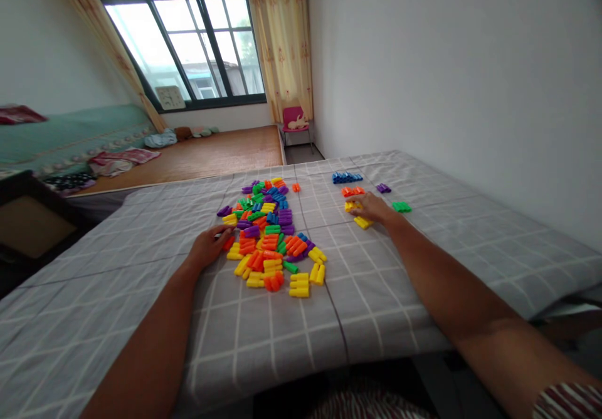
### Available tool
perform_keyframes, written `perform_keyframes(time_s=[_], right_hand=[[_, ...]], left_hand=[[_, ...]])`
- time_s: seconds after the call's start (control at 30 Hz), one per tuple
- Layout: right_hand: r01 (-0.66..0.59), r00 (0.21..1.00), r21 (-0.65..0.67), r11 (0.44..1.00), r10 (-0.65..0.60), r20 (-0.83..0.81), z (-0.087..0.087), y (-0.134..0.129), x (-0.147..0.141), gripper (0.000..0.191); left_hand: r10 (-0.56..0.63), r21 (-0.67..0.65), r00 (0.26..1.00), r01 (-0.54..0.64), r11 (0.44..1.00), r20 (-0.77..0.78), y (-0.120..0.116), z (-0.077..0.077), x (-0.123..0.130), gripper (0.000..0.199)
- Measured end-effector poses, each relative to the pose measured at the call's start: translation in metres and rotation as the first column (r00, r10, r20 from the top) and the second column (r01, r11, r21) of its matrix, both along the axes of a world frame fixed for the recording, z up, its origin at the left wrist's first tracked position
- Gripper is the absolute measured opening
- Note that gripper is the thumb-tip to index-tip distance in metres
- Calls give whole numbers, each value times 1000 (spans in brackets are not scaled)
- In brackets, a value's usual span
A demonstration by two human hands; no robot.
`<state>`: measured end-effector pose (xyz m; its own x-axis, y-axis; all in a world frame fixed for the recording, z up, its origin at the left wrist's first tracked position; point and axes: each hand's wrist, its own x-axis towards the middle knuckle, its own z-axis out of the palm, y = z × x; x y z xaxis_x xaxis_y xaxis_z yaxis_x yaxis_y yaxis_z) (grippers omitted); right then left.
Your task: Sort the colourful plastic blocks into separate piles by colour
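Observation:
A mixed heap of plastic tube-shaped toy pieces in orange, yellow, green, blue and purple lies on the bed's checked sheet. At its left edge is my left hand, fingers curled against an orange piece. To the right, my right hand reaches down with its fingers closed at a yellow piece, partly covered by the fingers. Just beyond lie orange pieces; another yellow piece is on the near side. Around them are a blue group, a purple piece and a green piece.
A lone orange piece lies between heap and groups. A grey checked sheet covers the surface, with a white wall on the right. Farther back are a wooden bed platform, a pink chair and a dark-framed panel at left.

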<state>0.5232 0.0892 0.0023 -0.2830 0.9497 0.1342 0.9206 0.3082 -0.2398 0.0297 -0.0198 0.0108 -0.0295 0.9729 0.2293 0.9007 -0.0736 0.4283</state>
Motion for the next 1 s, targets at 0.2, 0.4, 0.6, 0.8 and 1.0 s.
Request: perform_keyframes(time_s=[0.2, 0.4, 0.6, 0.8, 1.0], right_hand=[[-185, 952, -83, 979, 158, -262, 15, 8, 36, 56], [-254, 942, -260, 931, 177, -287, 20, 6, 55, 62], [-71, 984, -262, 963, 24, -177, 14, 8, 45, 55], [-25, 989, -88, 996, 12, -150, 5, 11, 24, 60], [-122, 984, -42, 992, 115, -136, -4, 11, 12, 52]], left_hand=[[-19, -2, 1000, 19, 1000, 4, 0, 0, 0, 55], [-21, -14, 1000, 21, 1000, -9, 0, 1, 0, 55], [-26, -18, 1000, 26, 1000, -2, -2, 3, 1, 54], [-33, -5, 999, 33, 999, -2, 0, 0, 0, 54], [-35, -3, 999, 35, 999, -22, 2, -2, -4, 54]])
